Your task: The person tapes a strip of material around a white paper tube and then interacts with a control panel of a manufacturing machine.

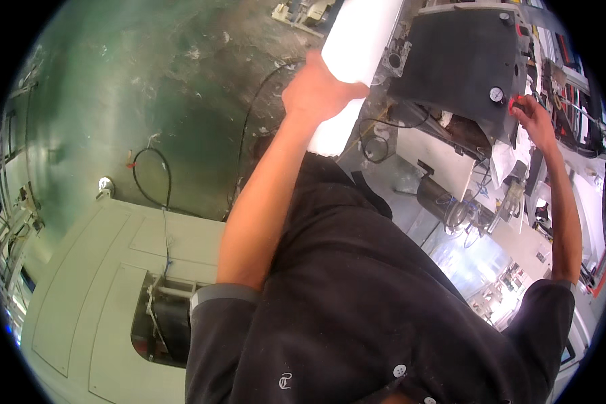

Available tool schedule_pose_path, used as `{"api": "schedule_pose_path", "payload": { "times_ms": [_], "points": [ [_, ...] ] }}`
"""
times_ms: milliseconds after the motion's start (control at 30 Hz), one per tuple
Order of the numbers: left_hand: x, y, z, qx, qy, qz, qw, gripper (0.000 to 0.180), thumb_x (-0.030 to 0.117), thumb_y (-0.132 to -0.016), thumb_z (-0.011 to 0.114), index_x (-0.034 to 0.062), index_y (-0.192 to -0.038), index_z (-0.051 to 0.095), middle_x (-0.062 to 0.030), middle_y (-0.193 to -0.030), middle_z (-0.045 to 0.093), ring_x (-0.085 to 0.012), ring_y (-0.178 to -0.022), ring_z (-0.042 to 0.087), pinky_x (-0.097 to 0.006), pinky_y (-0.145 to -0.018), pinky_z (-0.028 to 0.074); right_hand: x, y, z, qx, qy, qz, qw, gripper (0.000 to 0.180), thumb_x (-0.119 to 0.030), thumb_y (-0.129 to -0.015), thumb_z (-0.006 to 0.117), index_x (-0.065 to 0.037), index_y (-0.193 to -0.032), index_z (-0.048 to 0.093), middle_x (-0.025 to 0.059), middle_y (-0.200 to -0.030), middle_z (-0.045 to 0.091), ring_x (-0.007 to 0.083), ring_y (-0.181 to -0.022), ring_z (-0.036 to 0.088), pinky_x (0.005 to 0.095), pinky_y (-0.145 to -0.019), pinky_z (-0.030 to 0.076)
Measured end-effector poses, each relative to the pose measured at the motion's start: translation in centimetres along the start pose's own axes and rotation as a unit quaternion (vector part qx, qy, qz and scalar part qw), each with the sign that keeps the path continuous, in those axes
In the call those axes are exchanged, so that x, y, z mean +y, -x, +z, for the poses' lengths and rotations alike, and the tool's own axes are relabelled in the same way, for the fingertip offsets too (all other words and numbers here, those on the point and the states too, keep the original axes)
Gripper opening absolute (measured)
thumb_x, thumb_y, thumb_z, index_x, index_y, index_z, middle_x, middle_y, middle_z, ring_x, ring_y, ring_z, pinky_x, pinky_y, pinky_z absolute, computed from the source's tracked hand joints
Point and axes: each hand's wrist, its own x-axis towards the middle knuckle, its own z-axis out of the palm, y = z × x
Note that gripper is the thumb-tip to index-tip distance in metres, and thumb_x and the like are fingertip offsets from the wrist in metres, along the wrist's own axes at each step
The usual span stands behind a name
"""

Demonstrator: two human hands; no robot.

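My left hand rests on a large white roll that runs from the upper middle down toward my chest, fingers wrapped over its side. My right hand reaches out to the right and touches a small red knob on the edge of a dark grey machine panel. A round white gauge sits on that panel just left of the knob. My black shirt fills the lower middle of the view.
A green, scuffed floor lies at left with a black cable looping over it. A pale cream machine cabinet stands at lower left. Tubes, wires and metal parts crowd the machine on the right.
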Motion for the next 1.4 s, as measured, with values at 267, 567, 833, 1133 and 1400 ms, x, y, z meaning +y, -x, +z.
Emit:
{"api": "schedule_pose_path", "payload": {
  "times_ms": [267, 567, 833, 1133, 1400],
  "points": [
    [0.1, 0.0, 0.0, -0.009, -0.008, -0.015, 1.0, 0.096, 0.047, -0.065, 0.079, -0.0052, -0.134, 0.037, -0.0174, -0.115, 0.067, -0.0296, -0.108, 0.065, -0.038, -0.094, 0.049, 3.2, -0.6, 1.1, 0.025, -0.051, -0.064, 0.996, 0.027, -0.013, -0.094, 0.064, 0.002, -0.116, 0.058, 0.0052, -0.097, 0.066, 0.0105, -0.089, 0.06, 0.0259, -0.081, 0.047],
    [0.1, -0.4, 0.2, -0.012, -0.009, -0.006, 1.0, 0.096, 0.048, -0.063, 0.08, -0.0054, -0.132, 0.04, -0.0174, -0.116, 0.066, -0.0297, -0.109, 0.065, -0.038, -0.093, 0.049, 3.8, 2.5, 8.5, 0.31, -0.091, 0.019, 0.946, 0.063, -0.031, -0.092, 0.068, -0.002, -0.141, 0.042, 0.0124, -0.111, 0.066, 0.0181, -0.091, 0.065, 0.0301, -0.082, 0.05],
    [-1.3, -2.4, 1.4, -0.018, 0.004, 0.085, 0.996, 0.084, 0.045, -0.063, 0.082, 0.0017, -0.129, 0.055, -0.0172, -0.118, 0.066, -0.0303, -0.109, 0.064, -0.039, -0.093, 0.05, 2.9, 14.6, 22.6, 0.33, -0.183, 0.0, 0.926, 0.063, -0.027, -0.094, 0.065, -0.004, -0.146, 0.037, 0.014, -0.126, 0.058, 0.0201, -0.105, 0.06, 0.0336, -0.091, 0.048],
    [-3.4, 0.2, 1.4, 0.025, 0.012, 0.046, 0.999, 0.104, 0.057, -0.053, 0.087, -0.0004, -0.131, 0.051, -0.0183, -0.125, 0.062, -0.0295, -0.114, 0.062, -0.04, -0.097, 0.05, -4.7, 19.4, 31.6, 0.148, -0.35, -0.016, 0.925, 0.052, -0.017, -0.096, 0.062, -0.008, -0.144, 0.043, 0.009, -0.122, 0.058, 0.0142, -0.098, 0.057, 0.0294, -0.087, 0.047],
    [-4.2, 7.5, 3.8, 0.143, 0.063, -0.052, 0.986, 0.082, 0.05, -0.055, 0.083, -0.0035, -0.113, 0.058, -0.0176, -0.105, 0.069, -0.0297, -0.095, 0.069, -0.035, -0.082, 0.055, -11.9, 9.6, 25.6, 0.13, -0.32, -0.273, 0.898, 0.047, -0.018, -0.097, 0.062, -0.007, -0.141, 0.047, 0.0081, -0.121, 0.061, 0.0135, -0.104, 0.058, 0.027, -0.093, 0.045]
  ]
}}
